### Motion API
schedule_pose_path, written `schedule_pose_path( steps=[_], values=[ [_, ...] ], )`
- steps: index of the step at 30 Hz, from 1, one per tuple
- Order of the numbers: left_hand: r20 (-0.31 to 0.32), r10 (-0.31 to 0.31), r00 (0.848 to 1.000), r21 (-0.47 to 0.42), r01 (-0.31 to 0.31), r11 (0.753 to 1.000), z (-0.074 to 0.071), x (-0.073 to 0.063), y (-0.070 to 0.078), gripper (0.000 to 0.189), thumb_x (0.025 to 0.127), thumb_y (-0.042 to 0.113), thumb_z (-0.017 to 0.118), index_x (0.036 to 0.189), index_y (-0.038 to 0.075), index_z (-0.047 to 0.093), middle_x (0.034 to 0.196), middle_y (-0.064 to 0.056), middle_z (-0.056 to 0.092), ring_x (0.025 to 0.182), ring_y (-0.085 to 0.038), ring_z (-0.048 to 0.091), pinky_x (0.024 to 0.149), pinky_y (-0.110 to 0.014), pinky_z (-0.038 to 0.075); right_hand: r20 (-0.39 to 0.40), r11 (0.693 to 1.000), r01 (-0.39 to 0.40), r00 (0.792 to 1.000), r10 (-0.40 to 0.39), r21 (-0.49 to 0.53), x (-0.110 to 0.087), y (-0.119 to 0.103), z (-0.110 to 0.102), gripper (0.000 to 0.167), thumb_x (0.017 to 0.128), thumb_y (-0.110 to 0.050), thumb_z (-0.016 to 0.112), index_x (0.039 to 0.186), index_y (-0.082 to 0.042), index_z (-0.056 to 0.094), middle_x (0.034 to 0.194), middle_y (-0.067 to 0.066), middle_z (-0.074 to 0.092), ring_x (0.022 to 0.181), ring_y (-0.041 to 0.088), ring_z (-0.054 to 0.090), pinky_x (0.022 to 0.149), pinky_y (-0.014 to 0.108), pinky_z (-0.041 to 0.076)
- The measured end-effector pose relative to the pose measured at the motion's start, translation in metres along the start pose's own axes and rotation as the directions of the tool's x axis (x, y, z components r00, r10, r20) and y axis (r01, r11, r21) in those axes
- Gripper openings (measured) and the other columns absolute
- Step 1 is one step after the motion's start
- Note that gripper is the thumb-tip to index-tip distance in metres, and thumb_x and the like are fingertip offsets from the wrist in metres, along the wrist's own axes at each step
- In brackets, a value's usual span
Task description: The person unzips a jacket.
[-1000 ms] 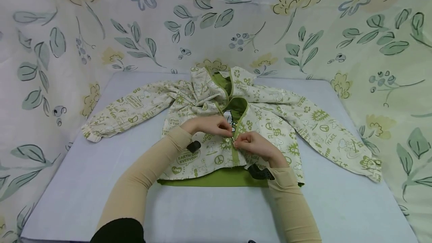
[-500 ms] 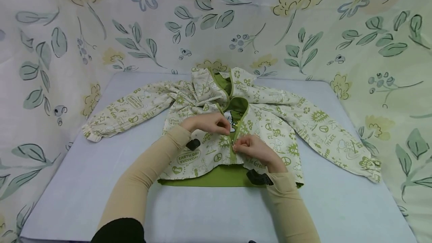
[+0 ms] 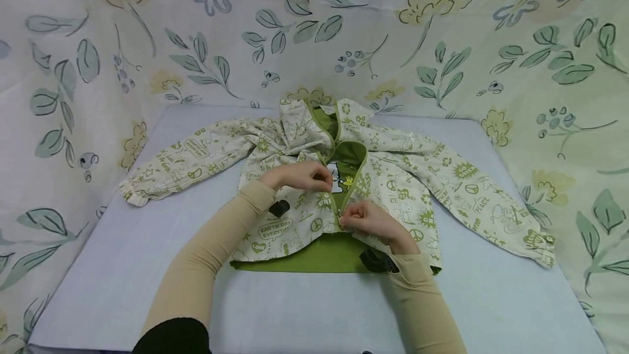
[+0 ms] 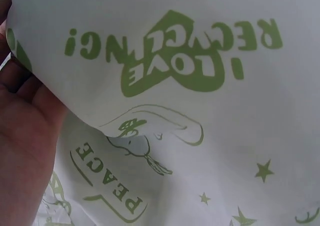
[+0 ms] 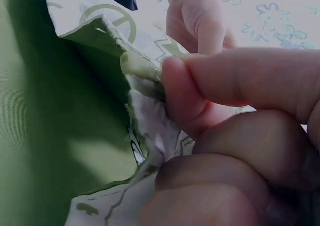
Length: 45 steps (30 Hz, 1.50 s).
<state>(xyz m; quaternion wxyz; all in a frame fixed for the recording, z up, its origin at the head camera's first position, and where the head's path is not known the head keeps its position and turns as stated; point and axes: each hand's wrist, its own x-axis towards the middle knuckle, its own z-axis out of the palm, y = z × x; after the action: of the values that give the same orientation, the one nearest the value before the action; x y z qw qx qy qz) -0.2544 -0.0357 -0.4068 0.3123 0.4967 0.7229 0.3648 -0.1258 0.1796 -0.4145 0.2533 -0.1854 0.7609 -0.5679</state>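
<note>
A white hooded jacket (image 3: 403, 190) with green print and green lining lies front up, sleeves spread. My right hand (image 3: 368, 220) pinches the zipper pull (image 3: 339, 214) low on the front, close to the hem. Above that, the zipper (image 3: 357, 176) gapes in a V over a cartoon-printed green panel (image 3: 348, 171). My left hand (image 3: 306, 175) pinches the left front edge beside this gap; its fingertips are partly hidden. In the right wrist view, thumb and forefinger (image 5: 235, 78) press together at the zipper's bottom end, the pull hidden between them. Printed cloth (image 4: 175, 100) fills most of the left wrist view.
The jacket lies on a white-covered table (image 3: 304, 310). Floral cloth (image 3: 304, 26) hangs behind and along both sides. Its left sleeve (image 3: 187, 160) and right sleeve (image 3: 484, 206) reach outward. Black wrist devices (image 3: 377, 261) sit at both wrists.
My right hand has moved down toward the hem with the zipper pull, and the V-shaped gap has grown longer and wider. My left hand has shifted slightly up and left.
</note>
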Motion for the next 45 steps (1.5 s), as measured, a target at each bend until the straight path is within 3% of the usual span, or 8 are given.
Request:
schedule_pose_path(
  steps=[6, 12, 20, 24, 28, 32, 37, 45],
  values=[
    [-0.034, 0.011, 0.999, 0.001, -0.011, 1.000, -0.002, -0.002, -0.003, 0.016, 0.097, 0.014, 0.052, 0.086, 0.009, 0.063, 0.072, -0.006, 0.050, 0.057, -0.015, 0.040, 0.057, -0.028, 0.038, 0.011, 1.000, -0.007, 1.000, 0.007, 0.023, -0.005, -0.011, 0.003, 0.022, 0.093, -0.001, 0.053, 0.077, 0.014, 0.058, 0.050, 0.002, 0.038, 0.040, 0.006, 0.030, 0.043, 0.024, 0.030],
    [-0.056, -0.035, 0.998, -0.004, 0.035, 0.999, -0.004, -0.005, -0.004, 0.017, 0.097, 0.017, 0.051, 0.087, 0.009, 0.063, 0.075, -0.006, 0.051, 0.058, -0.016, 0.040, 0.058, -0.030, 0.038, 0.025, 0.999, -0.035, 0.999, 0.035, 0.022, -0.005, -0.013, 0.003, 0.024, 0.092, -0.001, 0.054, 0.082, 0.020, 0.056, 0.048, -0.003, 0.033, 0.040, 0.007, 0.027, 0.043, 0.022, 0.027],
    [-0.103, -0.069, 0.992, -0.017, 0.067, 0.998, -0.004, -0.007, -0.010, 0.019, 0.098, 0.022, 0.049, 0.092, 0.011, 0.062, 0.077, -0.007, 0.051, 0.056, -0.015, 0.038, 0.056, -0.030, 0.038, 0.008, 0.998, -0.054, 0.999, 0.054, 0.013, -0.005, -0.015, 0.004, 0.019, 0.091, -0.002, 0.056, 0.078, 0.012, 0.059, 0.049, -0.003, 0.035, 0.040, 0.007, 0.028, 0.042, 0.021, 0.027],
    [-0.110, -0.067, 0.992, -0.011, 0.066, 0.998, -0.006, -0.007, -0.011, 0.019, 0.098, 0.023, 0.049, 0.094, 0.011, 0.063, 0.080, -0.008, 0.052, 0.059, -0.016, 0.040, 0.057, -0.031, 0.039, 0.004, 0.999, -0.039, 0.999, 0.039, 0.008, -0.005, -0.013, 0.004, 0.021, 0.091, -0.001, 0.055, 0.079, 0.016, 0.057, 0.049, -0.004, 0.034, 0.040, 0.006, 0.028, 0.042, 0.020, 0.026],
    [-0.180, -0.058, 0.982, -0.011, 0.057, 0.998, -0.012, -0.012, -0.013, 0.019, 0.099, 0.021, 0.047, 0.095, 0.010, 0.063, 0.080, -0.007, 0.052, 0.060, -0.017, 0.039, 0.059, -0.031, 0.038, 0.061, 1.000, -0.001, 0.998, 0.000, 0.013, -0.007, -0.007, 0.006, 0.021, 0.091, 0.001, 0.055, 0.083, 0.019, 0.057, 0.050, -0.005, 0.036, 0.040, 0.005, 0.028, 0.041, 0.020, 0.026],
    [-0.241, -0.047, 0.969, -0.036, 0.039, 0.999, -0.020, -0.019, -0.012, 0.018, 0.099, 0.016, 0.047, 0.094, 0.008, 0.062, 0.076, -0.009, 0.049, 0.058, -0.018, 0.034, 0.058, -0.032, 0.034, 0.115, 1.000, -0.018, 0.993, 0.016, 0.018, -0.008, -0.004, 0.009, 0.020, 0.091, 0.000, 0.055, 0.085, 0.019, 0.059, 0.051, -0.004, 0.037, 0.040, 0.005, 0.029, 0.041, 0.021, 0.027],
    [-0.192, 0.003, 0.981, -0.023, -0.008, 1.000, -0.022, -0.021, -0.010, 0.020, 0.099, 0.015, 0.047, 0.088, 0.006, 0.061, 0.075, -0.013, 0.049, 0.057, -0.018, 0.035, 0.058, -0.032, 0.035, 0.078, 0.999, -0.040, 0.996, 0.041, -0.021, -0.007, -0.005, 0.010, 0.020, 0.090, 0.000, 0.056, 0.085, 0.018, 0.061, 0.051, -0.001, 0.038, 0.041, 0.005, 0.030, 0.042, 0.020, 0.028],
    [-0.158, -0.021, 0.987, -0.016, 0.018, 1.000, -0.017, -0.024, -0.009, 0.021, 0.099, 0.009, 0.046, 0.088, -0.002, 0.060, 0.077, -0.023, 0.049, 0.057, -0.016, 0.036, 0.057, -0.031, 0.035, 0.066, 0.996, -0.081, 0.994, 0.084, -0.041, 0.001, 0.018, 0.005, 0.020, 0.091, -0.003, 0.057, 0.086, 0.016, 0.062, 0.053, -0.002, 0.040, 0.041, 0.006, 0.029, 0.041, 0.020, 0.027]
  ],
)
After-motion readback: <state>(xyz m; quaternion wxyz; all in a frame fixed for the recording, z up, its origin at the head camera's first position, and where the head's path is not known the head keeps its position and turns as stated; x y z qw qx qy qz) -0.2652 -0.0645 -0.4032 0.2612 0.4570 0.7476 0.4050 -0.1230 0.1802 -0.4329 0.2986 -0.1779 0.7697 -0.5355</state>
